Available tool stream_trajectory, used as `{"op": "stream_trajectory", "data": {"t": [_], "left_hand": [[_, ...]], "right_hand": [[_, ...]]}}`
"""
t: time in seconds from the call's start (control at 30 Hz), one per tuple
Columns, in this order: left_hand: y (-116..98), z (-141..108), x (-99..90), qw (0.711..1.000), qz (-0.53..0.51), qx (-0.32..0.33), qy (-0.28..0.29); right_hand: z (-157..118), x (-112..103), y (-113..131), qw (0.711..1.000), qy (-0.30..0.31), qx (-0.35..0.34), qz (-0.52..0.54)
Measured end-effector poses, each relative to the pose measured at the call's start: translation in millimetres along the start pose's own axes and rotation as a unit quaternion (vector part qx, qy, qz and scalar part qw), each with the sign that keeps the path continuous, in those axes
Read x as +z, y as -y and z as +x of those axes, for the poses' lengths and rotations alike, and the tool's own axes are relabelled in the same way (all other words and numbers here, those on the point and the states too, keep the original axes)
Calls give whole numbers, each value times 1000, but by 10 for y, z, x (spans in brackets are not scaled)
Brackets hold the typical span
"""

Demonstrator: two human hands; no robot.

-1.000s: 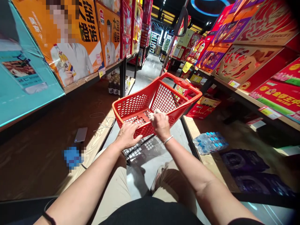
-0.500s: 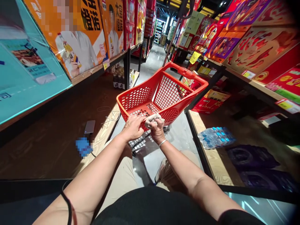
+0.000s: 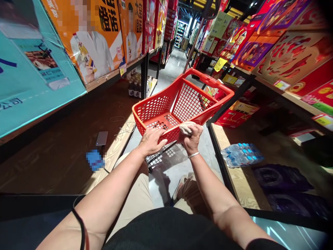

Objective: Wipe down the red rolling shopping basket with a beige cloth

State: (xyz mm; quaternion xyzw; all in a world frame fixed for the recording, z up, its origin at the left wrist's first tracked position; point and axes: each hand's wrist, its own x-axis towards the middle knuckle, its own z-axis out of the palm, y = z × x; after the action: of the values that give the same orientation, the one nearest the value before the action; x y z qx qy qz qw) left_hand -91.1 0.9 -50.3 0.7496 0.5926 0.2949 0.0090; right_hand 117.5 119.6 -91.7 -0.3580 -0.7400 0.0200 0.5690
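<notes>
A red plastic shopping cart [image 3: 166,100] with mesh sides stands in the aisle in front of me, its basket holding nothing that I can see. My left hand [image 3: 152,140] grips the cart's near rim, fingers over the edge and thumb on the outer side. In my right hand [image 3: 193,139] a crumpled off-white cloth [image 3: 187,128] is bunched, pressed at the right part of the near rim. My right fingers are closed around the cloth and partly hidden by the hand.
Shelves with boxed goods line both sides, orange cartons [image 3: 96,45] on the left and gift boxes [image 3: 288,59] on the right. A shrink-wrapped pack of water bottles [image 3: 241,154] lies on the lower right shelf. A power bank-like block [image 3: 101,138] and a loose cable lie lower left.
My right hand has slid the cloth rightward along the cart's near rim, away from my left hand. My left hand keeps its hold. The whole view has shifted slightly.
</notes>
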Motion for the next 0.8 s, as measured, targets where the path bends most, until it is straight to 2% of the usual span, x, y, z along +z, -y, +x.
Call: {"op": "stream_trajectory", "data": {"t": [0.03, 0.1, 0.23, 0.3, 0.37, 0.43, 0.5, 0.57, 0.63, 0.7, 0.8], "left_hand": [[15, 7, 15, 1000, -2, 0, -3], [42, 20, 42, 1000, -3, -6, -11], [72, 36, 46, 1000, 3, -15, -23], [87, 38, 25, 1000, 6, -11, -24], [111, 40, -1, 1000, 6, -10, -25], [144, 45, -22, 1000, 4, -12, -24], [177, 50, -35, 1000, -3, -12, -27], [199, 55, -41, 999, -10, -10, -32], [205, 56, -42, 999, -11, -10, -34], [202, 52, -42, 999, -10, -11, -32], [208, 45, -49, 999, -15, -10, -36]], "right_hand": [[39, 8, -18, 1000, -5, 22, -13], [-49, 68, -37, 997, 17, 63, -30], [-638, 248, 8, 975, 171, 138, -22], [-875, 305, 32, 965, 213, 155, -11], [-932, 323, 15, 966, 199, 167, -4], [-790, 299, -54, 969, 162, 186, -5], [-502, 234, -164, 972, 100, 211, -7], [-168, 145, -283, 973, 10, 231, -3], [96, 74, -375, 972, -61, 228, -1], [193, 59, -414, 976, -65, 206, -5], [-11, 149, -368, 980, 2, 198, -16]]}}
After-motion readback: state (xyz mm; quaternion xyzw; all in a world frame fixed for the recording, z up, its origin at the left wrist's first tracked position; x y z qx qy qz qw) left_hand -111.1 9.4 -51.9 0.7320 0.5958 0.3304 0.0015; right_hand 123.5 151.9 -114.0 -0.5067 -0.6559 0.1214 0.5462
